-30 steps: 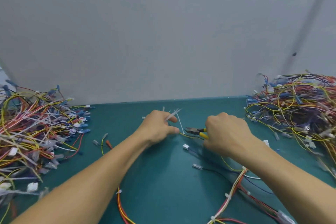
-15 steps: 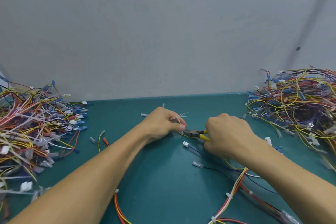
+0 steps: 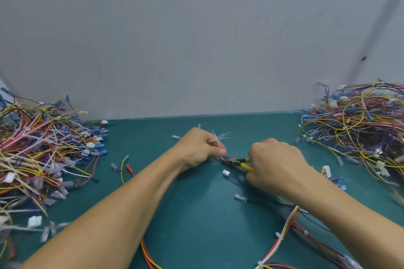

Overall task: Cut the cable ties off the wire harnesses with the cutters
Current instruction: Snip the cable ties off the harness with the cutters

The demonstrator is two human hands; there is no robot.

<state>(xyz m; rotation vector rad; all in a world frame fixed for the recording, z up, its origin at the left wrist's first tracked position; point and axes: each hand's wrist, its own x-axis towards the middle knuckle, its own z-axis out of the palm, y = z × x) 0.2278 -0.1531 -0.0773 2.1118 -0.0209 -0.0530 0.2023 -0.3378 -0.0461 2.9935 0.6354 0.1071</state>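
— Where do the cutters point(image 3: 235, 161) sit?
— Mid-worktop, between the two hands. They have a dull, dark metal nose tapering to a point and glossy yellow sleeves on the handles.
— Who has them?
— The right hand point(image 3: 275, 166). Its grip is curled tight round the yellow handles, knuckles up, so only short stubs of yellow show. The nose points at the left thumb. Whether the jaws are apart I cannot tell.
— And the left hand point(image 3: 196, 148)?
— Just left of the cutters, its grip closed in a fist. A tuft of thin, translucent white cable ties point(image 3: 218, 137) pokes out above the thumb, fanned like bristles. The thumb tip touches the cutters' nose. What it pinches there is too small to tell.
— The wire harness point(image 3: 279, 235)?
— Nearer the person than the cutters, passing under the right forearm. Its slim red, yellow, orange and white strands are banded by small white ties. A blocky white connector point(image 3: 226, 173) lies just on the near side of the cutters.
— Farther out?
— Well left of the cutters is the left pile point(image 3: 37, 150), tangled wires with many flat pale strips. Well right is the right pile point(image 3: 358, 129), looped wires with blue terminals.
— The surface?
— The worktop point(image 3: 196, 214) is matte teal. Beyond the cutters rises a plain pale grey wall point(image 3: 196, 39).
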